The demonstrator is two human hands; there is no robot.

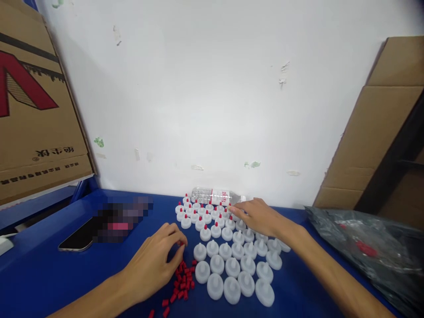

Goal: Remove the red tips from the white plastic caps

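My left hand (pixel 159 254) is curled above a loose pile of small red caps (pixel 182 280), its thumb and fingers bent toward each other with a bit of red showing at the tips. Farther right, my right hand (pixel 255 216) reaches over the white round nozzle lids (pixel 232 267). Its thumb and index finger close at a red tip on one lid in the back group, near the bottle. Several back lids (pixel 207 217) carry red caps on their nozzles; the front ones have bare nozzles. My right hand and forearm hide some lids.
A clear plastic bottle (pixel 215 195) lies against the white wall. At left are a phone (pixel 77 234), a blurred-out patch and a printed carton (pixel 39 123). A grey plastic bag (pixel 361 247) with red pieces and cardboard (pixel 357 128) stand at right. The table (pixel 109 269) is blue.
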